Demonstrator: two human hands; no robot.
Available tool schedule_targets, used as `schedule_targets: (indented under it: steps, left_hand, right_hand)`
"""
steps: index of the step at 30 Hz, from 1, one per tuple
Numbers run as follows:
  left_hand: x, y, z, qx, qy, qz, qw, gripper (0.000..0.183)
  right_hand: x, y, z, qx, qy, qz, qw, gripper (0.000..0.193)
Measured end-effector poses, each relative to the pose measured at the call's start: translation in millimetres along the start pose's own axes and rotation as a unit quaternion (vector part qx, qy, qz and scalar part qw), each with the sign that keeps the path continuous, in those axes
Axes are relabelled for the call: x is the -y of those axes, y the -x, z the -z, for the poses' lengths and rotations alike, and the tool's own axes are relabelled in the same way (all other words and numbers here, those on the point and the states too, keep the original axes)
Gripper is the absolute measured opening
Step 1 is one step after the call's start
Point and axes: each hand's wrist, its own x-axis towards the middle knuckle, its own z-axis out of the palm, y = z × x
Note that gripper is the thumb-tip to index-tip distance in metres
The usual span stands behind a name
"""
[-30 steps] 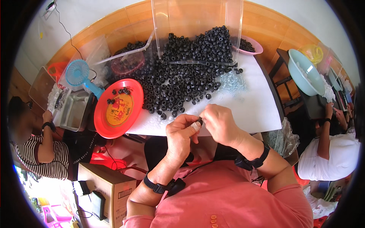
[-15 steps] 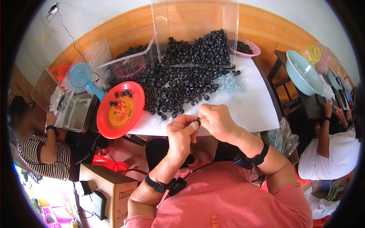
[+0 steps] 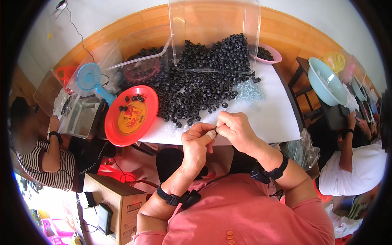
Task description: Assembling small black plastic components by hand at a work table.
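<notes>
Close together over the table's near edge, both hands work at fingertip height above my lap. My left hand pinches a small black round piece between thumb and forefinger. Against that piece presses my right hand, its fingers pinched together; whatever sits in them is hidden. Just beyond lies a wide heap of black hollow round pieces, spilling out of a tipped clear plastic bin. Tiny clear pieces are spread right of the heap.
A red plate with several black pieces rests left, by a blue handheld fan. A pink bowl stands at the back right. People sit at both sides; a light-blue basin is on the right table. A cardboard box sits lower left.
The view has shifted slightly, so the table things appear a little further right. My hands stay together at the black piece, with only a slight shift of the fingers.
</notes>
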Motion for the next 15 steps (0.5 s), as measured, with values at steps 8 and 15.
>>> schedule_targets:
  steps: [8,15]
  left_hand:
    - [-6.0,1.6,-0.3,-0.002,0.013,0.026,1.0,0.01]
    - [-8.7,0.6,-7.6,-0.014,0.016,0.007,1.0,0.011]
  right_hand:
    - [11.3,15.4,-1.2,0.005,0.101,0.053,0.993,0.024]
    - [-2.3,12.5,-22.0,-0.132,0.218,0.174,0.951,0.029]
